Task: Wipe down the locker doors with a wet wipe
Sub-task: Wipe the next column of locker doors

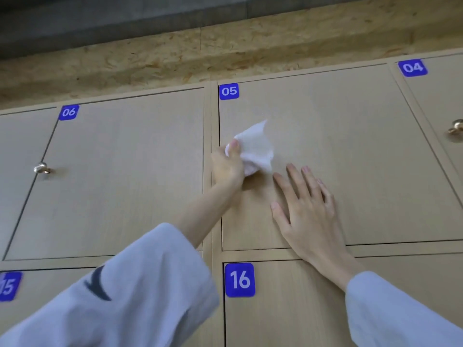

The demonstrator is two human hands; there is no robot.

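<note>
Head view. At frame centre the left hand (229, 166) clenches a crumpled white wet wipe (254, 150) against the left side of locker door 05 (338, 146); the right hand (307, 209), fingers straight and released, lies flat on the same door, apparently bracing it. Good practice: flatten the wipe and sweep overlapping strokes edge to edge. The doors are smooth pale wood-grain laminate with blue number tags; rough chipboard runs above.

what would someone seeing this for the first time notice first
The white wet wipe, bunched in the left hand against the left side of locker door 05. Next, the right hand lies flat on the same door, lower down. Blue number labels such as 16 stand out on the pale wood.
</note>
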